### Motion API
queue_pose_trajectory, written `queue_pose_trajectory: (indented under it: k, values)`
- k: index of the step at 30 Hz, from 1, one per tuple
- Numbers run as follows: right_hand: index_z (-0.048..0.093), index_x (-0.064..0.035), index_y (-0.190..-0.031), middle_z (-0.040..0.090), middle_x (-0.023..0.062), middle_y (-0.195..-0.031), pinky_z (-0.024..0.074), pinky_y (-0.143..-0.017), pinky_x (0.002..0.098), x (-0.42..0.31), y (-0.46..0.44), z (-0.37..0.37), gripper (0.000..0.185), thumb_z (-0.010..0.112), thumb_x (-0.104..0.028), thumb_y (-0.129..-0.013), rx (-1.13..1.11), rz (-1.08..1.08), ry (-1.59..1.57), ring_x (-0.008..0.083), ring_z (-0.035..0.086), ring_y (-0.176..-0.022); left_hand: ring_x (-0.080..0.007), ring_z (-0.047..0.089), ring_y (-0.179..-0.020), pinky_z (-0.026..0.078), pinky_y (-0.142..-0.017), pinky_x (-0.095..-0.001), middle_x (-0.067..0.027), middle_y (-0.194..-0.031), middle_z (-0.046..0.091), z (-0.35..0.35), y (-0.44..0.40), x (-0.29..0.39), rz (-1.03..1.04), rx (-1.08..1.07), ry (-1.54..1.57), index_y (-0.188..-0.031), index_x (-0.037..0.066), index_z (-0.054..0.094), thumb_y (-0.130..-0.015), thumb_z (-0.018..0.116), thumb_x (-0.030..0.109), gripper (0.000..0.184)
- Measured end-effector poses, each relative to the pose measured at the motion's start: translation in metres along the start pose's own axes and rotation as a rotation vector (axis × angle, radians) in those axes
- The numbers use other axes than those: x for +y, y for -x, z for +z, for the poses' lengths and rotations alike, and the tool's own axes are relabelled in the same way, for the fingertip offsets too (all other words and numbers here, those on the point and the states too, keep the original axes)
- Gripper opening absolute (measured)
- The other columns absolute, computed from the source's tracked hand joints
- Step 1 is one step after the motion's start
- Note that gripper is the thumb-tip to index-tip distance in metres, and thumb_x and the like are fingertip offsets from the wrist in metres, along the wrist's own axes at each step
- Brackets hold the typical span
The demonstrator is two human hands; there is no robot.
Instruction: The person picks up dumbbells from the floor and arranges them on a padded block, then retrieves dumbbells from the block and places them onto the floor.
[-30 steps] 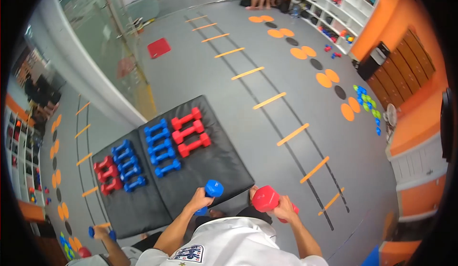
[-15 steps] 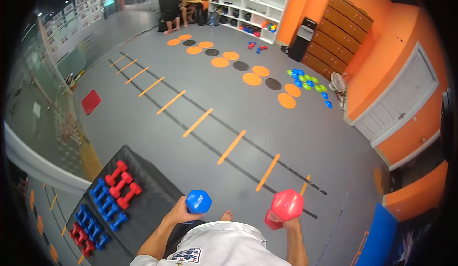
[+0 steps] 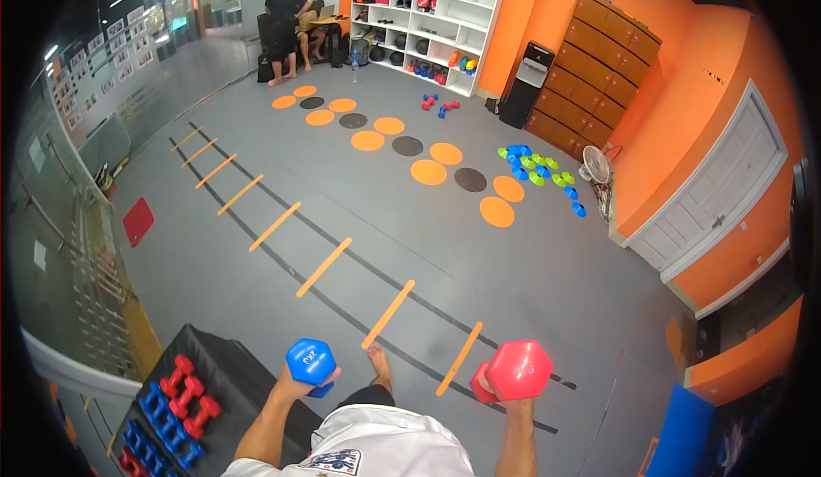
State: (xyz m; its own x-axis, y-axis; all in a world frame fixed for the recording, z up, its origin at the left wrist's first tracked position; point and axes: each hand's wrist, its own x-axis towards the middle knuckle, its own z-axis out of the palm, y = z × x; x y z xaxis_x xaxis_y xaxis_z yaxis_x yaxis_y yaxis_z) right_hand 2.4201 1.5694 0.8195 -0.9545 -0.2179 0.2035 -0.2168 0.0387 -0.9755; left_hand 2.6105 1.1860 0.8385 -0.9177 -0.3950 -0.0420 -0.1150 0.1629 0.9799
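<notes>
A blue hexagonal dumbbell (image 3: 310,362) marked 2KG is gripped in my left hand (image 3: 289,386), out in front of my body at the lower middle. On the other side, my right hand (image 3: 510,402) is wrapped round a red hexagonal dumbbell (image 3: 520,369), whose near head hides most of the fingers. Both dumbbells are held up above the grey floor, apart from each other. Below and between them, one bare foot (image 3: 379,362) shows on the floor beside an orange rung of the agility ladder (image 3: 388,314).
A black padded box (image 3: 248,391) at lower left carries rows of red dumbbells (image 3: 190,396) and blue dumbbells (image 3: 162,417). Orange and grey floor discs (image 3: 429,171), small cones (image 3: 534,169) and loose dumbbells (image 3: 441,103) lie farther off. Two people (image 3: 291,28) are near the shelves (image 3: 445,15).
The view has shifted, and the padded box now sits lower and farther left. My foot appears farther forward, by a ladder rung. Both hands still hold their dumbbells.
</notes>
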Motion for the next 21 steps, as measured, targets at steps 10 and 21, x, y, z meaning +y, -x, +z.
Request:
queue_pose_trajectory:
  k: [10,21]
  values:
    - [0.058,-0.0136,-0.105,0.059,-0.0049,-0.091,0.0531,-0.072,0.0343,0.024,-0.225,0.072,0.065,0.088,0.001,-0.048,0.110,0.087,0.048,0.0103,0.059,-0.081,-0.0148,0.057,-0.062,0.047,-0.061,-0.0311,-0.0007,-0.069,0.060,0.013,-0.264,-0.004,0.313,0.093,-0.256,-0.079,0.009,0.059,-0.068,0.090,0.017,0.034]
    - [0.060,-0.0115,-0.112,0.062,-0.0019,-0.098,0.0534,-0.078,0.0356,0.112,-0.517,0.084,0.049,0.085,-0.014,-0.070,-0.050,0.302,-0.056,0.0116,0.060,-0.091,-0.0162,0.061,-0.073,0.050,-0.071,-0.0310,-0.0021,-0.081,0.064,0.048,-0.571,-0.010,0.255,0.087,-0.218,-0.092,0.008,0.061,-0.064,0.093,0.017,0.043]
